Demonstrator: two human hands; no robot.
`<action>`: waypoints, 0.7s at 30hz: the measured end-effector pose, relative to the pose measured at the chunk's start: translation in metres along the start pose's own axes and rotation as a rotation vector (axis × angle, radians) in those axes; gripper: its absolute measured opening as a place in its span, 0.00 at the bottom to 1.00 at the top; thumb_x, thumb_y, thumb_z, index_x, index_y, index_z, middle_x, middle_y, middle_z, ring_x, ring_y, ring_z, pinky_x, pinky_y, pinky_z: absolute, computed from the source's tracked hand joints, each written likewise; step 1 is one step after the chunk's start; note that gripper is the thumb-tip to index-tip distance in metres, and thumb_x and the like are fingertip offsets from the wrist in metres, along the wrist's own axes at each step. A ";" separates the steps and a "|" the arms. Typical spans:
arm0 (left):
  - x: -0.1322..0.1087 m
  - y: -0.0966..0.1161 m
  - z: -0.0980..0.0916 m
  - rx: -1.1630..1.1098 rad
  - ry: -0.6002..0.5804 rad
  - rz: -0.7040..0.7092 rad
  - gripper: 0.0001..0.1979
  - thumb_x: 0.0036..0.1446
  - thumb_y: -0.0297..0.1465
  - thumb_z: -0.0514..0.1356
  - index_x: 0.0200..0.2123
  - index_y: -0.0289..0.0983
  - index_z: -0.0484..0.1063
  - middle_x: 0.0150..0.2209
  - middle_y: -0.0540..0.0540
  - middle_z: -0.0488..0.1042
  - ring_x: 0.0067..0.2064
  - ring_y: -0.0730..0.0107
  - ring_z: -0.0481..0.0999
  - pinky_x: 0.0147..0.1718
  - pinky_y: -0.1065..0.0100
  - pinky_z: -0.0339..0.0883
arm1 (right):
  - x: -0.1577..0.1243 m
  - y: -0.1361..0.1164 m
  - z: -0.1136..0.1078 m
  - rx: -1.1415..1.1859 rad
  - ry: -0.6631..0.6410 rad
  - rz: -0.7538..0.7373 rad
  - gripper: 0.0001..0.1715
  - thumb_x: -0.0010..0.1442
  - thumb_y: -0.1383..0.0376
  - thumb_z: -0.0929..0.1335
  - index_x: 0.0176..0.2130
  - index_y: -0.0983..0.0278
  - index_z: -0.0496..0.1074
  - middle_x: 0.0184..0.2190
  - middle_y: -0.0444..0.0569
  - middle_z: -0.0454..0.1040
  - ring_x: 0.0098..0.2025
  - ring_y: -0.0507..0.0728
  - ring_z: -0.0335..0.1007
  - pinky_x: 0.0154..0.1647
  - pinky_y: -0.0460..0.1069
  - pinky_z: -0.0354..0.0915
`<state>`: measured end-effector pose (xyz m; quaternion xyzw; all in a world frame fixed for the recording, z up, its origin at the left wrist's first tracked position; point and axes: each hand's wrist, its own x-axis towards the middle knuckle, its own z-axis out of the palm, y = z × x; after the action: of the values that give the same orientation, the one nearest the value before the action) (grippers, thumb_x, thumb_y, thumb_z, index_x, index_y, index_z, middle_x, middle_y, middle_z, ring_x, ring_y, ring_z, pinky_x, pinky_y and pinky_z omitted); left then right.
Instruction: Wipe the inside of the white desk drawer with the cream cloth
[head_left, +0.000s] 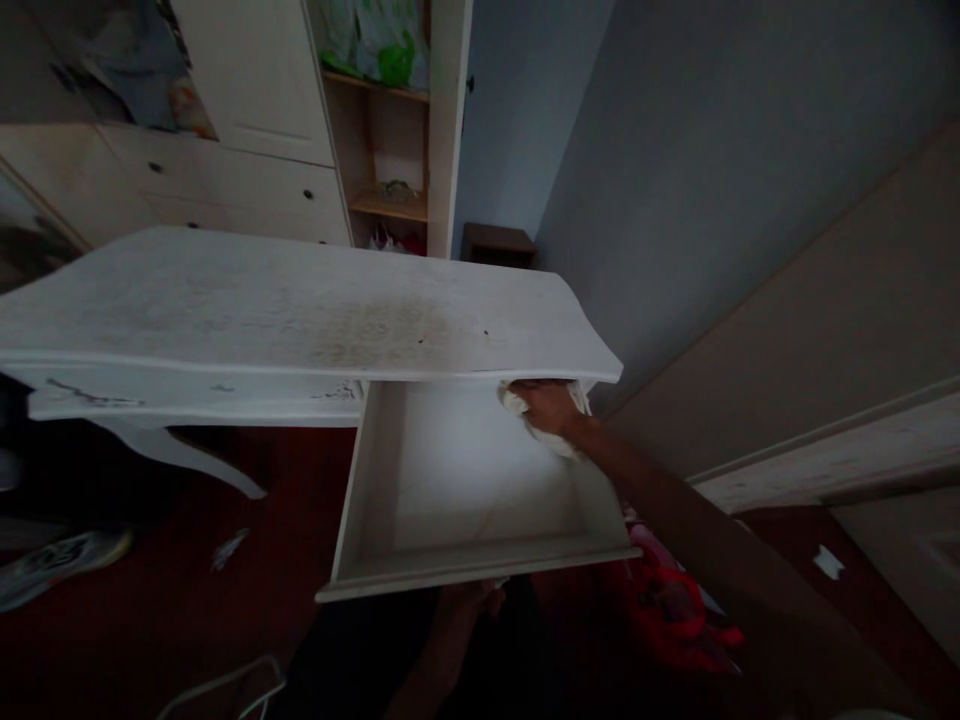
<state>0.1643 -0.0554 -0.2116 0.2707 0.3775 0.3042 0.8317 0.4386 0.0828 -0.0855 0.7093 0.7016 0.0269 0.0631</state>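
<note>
A white table (pixel 300 300) has its drawer (pixel 465 570) pulled out towards me, and the drawer's inside is bare. My right hand (pixel 546 408) reaches into the drawer's far right corner, under the tabletop, closed on a white cloth (pixel 559 440) pressed against the drawer side. My left hand (pixel 472 598) sits under the drawer's front edge in shadow; its fingers seem curled against the drawer front, though they are partly hidden.
A white cupboard with drawers and open shelves (pixel 390 140) stands behind the table. A grey-blue wall (pixel 712 180) and a pale panel (pixel 862 330) rise at right. Red toys (pixel 675 610) and a shoe (pixel 60 560) lie on the dark red floor.
</note>
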 end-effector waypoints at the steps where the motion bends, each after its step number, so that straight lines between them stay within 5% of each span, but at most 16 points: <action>1: 0.000 0.000 0.000 -0.002 -0.002 -0.007 0.23 0.40 0.47 0.71 0.28 0.32 0.78 0.24 0.44 0.75 0.26 0.72 0.71 0.28 0.70 0.63 | -0.003 -0.005 0.001 -0.006 0.017 0.021 0.31 0.54 0.71 0.64 0.57 0.58 0.67 0.58 0.48 0.68 0.58 0.65 0.62 0.55 0.59 0.62; 10: 0.002 -0.001 -0.004 0.006 -0.083 -0.044 0.25 0.41 0.48 0.70 0.30 0.30 0.78 0.26 0.43 0.76 0.26 0.73 0.70 0.28 0.70 0.62 | 0.010 -0.080 0.006 0.060 0.136 0.327 0.27 0.56 0.69 0.63 0.56 0.66 0.66 0.53 0.58 0.70 0.51 0.64 0.66 0.49 0.57 0.63; 21: 0.011 -0.015 -0.009 0.001 -0.086 -0.046 0.26 0.40 0.49 0.70 0.30 0.30 0.77 0.26 0.42 0.76 0.25 0.73 0.70 0.26 0.70 0.61 | 0.069 -0.179 -0.010 0.198 0.210 -0.066 0.25 0.53 0.64 0.67 0.52 0.65 0.71 0.50 0.54 0.74 0.52 0.63 0.67 0.55 0.56 0.60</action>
<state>0.1677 -0.0555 -0.2314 0.2751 0.3478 0.2727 0.8538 0.2608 0.1539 -0.1019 0.6817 0.7266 0.0295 -0.0801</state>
